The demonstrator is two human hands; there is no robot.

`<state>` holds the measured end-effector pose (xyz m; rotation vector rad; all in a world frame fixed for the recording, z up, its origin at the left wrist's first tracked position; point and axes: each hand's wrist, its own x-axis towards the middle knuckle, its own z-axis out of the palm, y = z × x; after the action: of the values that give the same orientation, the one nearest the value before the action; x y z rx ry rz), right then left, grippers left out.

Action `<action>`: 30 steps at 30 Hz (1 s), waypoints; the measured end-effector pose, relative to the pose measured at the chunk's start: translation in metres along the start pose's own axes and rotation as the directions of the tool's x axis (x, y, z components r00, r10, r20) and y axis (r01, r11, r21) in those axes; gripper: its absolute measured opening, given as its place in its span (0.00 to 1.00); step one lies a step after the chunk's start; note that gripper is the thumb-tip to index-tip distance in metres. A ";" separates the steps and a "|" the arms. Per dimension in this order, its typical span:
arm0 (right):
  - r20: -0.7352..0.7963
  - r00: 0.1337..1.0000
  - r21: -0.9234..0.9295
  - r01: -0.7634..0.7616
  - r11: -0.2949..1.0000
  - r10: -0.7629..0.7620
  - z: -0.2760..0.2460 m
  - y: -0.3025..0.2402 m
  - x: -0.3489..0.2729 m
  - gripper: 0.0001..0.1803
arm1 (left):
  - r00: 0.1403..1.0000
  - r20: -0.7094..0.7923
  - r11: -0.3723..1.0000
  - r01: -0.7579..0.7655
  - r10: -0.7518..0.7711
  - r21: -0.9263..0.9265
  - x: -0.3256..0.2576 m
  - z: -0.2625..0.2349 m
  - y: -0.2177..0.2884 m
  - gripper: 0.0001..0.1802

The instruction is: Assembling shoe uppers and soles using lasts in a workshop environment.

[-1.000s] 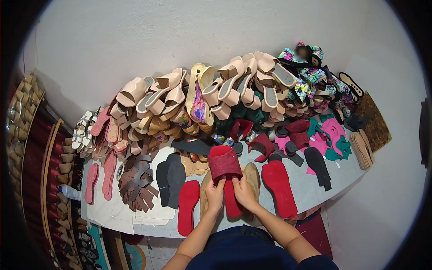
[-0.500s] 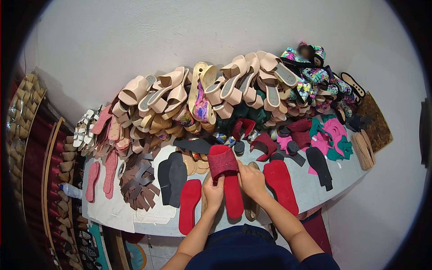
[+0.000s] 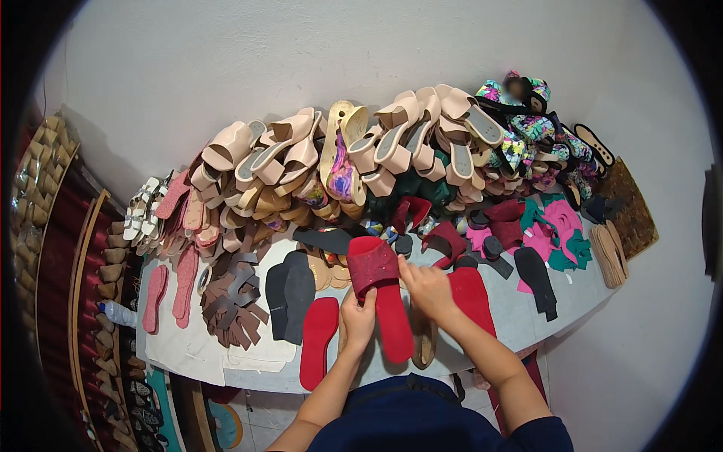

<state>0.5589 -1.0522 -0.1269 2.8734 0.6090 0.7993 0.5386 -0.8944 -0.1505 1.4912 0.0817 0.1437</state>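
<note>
My left hand (image 3: 359,318) is closed on a red slide sandal (image 3: 394,320) with a broad dark-red, speckled strap, its thumb at the strap's left edge. Toe end up, the sandal is held above the table. Closed fingers of my right hand (image 3: 428,291) meet the strap's right edge; the grip's underside is hidden. Beside my left forearm lies a red insole (image 3: 319,343), and another red insole (image 3: 470,292) is partly covered by my right forearm. Under the sandal and my right hand, a brown sole (image 3: 425,345) shows in part.
Beige heeled sandals (image 3: 395,158) are heaped along the wall, with patterned sandals (image 3: 531,124) at the right. Brown strap pieces (image 3: 230,305), dark grey insoles (image 3: 290,297) and pink soles (image 3: 185,286) lie left on the table (image 3: 260,377). Shelves of shoe forms (image 3: 109,294) stand far left.
My right hand has shifted from gripping the strap's side to its edge, its wrist raised and moved right. The sandal has tilted slightly, its heel end swinging right.
</note>
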 end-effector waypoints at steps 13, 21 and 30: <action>-0.076 0.954 0.273 -0.259 0.927 0.289 -0.010 -0.007 -0.009 0.22 | 0.993 -0.097 0.997 -0.059 0.063 0.045 0.002 0.003 -0.004 0.09; 0.038 0.894 0.543 -0.393 0.742 0.446 -0.005 -0.036 -0.016 0.21 | 0.990 -0.141 0.990 -0.050 0.032 -0.129 -0.009 0.011 -0.014 0.09; 0.637 0.747 0.765 -0.581 -0.278 0.194 0.017 -0.022 -0.021 0.20 | 0.991 -0.032 0.966 0.119 -0.130 -0.231 -0.009 0.006 -0.019 0.11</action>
<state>0.5441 -1.0403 -0.1560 4.6919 -0.0670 -0.6876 0.5314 -0.9031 -0.1698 1.2491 0.1899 0.0830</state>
